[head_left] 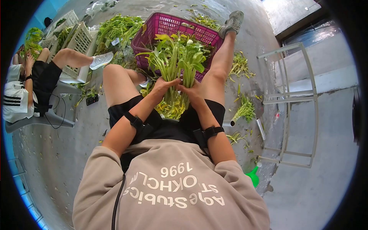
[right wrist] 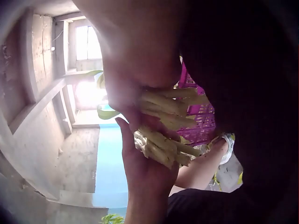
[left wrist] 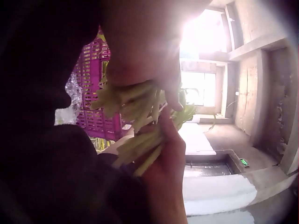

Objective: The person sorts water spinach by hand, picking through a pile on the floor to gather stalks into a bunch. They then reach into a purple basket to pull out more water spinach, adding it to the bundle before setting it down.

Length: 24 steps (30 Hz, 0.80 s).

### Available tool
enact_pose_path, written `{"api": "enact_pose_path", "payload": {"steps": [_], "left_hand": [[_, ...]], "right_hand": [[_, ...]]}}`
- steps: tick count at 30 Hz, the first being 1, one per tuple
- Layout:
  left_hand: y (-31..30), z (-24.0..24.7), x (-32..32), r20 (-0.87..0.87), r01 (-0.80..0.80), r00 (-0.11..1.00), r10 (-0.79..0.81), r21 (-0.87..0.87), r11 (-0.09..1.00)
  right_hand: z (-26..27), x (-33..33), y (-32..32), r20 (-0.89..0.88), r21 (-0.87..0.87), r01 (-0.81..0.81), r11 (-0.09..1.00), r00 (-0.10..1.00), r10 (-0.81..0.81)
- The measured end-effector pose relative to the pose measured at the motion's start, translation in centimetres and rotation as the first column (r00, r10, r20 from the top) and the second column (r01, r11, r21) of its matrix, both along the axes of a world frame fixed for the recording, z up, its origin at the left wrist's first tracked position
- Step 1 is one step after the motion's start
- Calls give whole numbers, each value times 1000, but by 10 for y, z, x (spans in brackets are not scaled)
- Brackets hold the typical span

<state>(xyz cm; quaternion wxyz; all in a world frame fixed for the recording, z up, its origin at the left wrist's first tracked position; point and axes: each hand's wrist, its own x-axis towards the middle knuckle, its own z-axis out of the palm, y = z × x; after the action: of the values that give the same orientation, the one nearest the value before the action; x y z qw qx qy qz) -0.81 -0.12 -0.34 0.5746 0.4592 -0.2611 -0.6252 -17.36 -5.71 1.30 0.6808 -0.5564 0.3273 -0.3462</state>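
Two bunches of leafy greens with pale green stalks stand side by side, leaves up, between the person's knees. My left hand [head_left: 165,86] grips the left bunch [head_left: 168,63] around its lower stalks. The right bunch [head_left: 189,74] is held the same way by my right hand [head_left: 194,93], and the two hands meet in the middle. Cut stalk ends [left wrist: 135,105] poke out below the fingers in the left wrist view. In the right wrist view the stalk ends [right wrist: 161,144] of both bunches lie close together. A magenta plastic basket [head_left: 153,23] stands just beyond the leaves.
Yellowed leaves [head_left: 170,110] lie between the thighs. Loose greens [head_left: 245,109] and a metal tube [head_left: 260,129] are on the floor at right, near a metal frame [head_left: 289,97]. Another person [head_left: 28,82] sits at left beside white crates [head_left: 78,50] and a heap of greens [head_left: 119,30].
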Motion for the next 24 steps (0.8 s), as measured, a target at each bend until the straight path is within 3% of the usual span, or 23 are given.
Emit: {"api": "enact_pose_path", "payload": {"steps": [2,4,8,11,13,17,21,24], "left_hand": [[0,0,-1,12,-17,1000,17,-8,1000],[1,4,-4,22,-35,999,35,-15,999],[1,5,-3,-72,-134,988,135,23,991],[1,7,3,-56,-142,988,145,55,988],[1,6,4,-36,-119,992,121,59,991],[-1,-3,1,36,-44,998,46,-46,998],[0,6,-1,118,46,993,-33,-110,993],[1,5,-2,133,26,991,-17,-66,997]], "right_hand": [[-5,1,0,-28,-51,-13,999,1000,12],[0,2,4,-171,-171,-74,983,984,44],[10,2,5,-197,-66,-11,998,980,-2],[11,-2,1,-98,86,23,996,995,-15],[8,-5,-5,63,350,64,934,994,-91],[8,-12,-10,262,439,-70,896,964,-53],[5,-10,-8,226,394,-32,919,972,-63],[7,-9,-7,205,328,49,944,971,-122]]}}
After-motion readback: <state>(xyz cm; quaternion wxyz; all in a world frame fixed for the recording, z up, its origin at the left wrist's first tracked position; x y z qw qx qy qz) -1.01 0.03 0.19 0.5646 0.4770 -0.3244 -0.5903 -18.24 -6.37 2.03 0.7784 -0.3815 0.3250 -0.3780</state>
